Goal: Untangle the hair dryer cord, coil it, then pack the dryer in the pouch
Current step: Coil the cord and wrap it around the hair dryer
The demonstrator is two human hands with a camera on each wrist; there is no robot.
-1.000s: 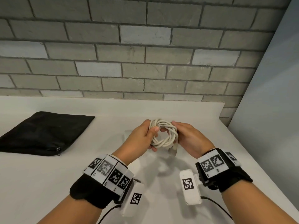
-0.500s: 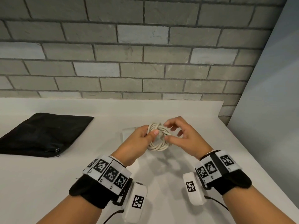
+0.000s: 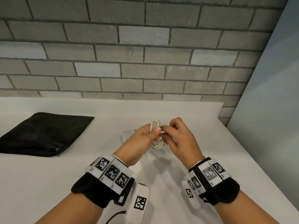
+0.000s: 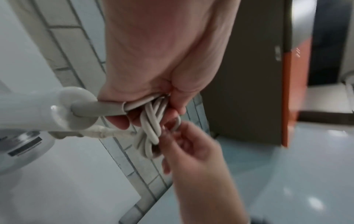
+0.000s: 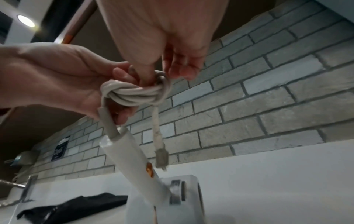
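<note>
My left hand (image 3: 142, 136) grips the coiled cord (image 3: 157, 143) above the tabletop (image 3: 48, 183); right hand (image 3: 181, 139), mid-air a sec ago, now pinches a wrap; coil nearly secured, pouch (image 3: 43, 133) next.

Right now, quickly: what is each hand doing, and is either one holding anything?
Left hand: closed around the coiled cord, holding the bundle.
Right hand: thumb and finger pinching a loop of the same cord at the top of the coil.
</note>
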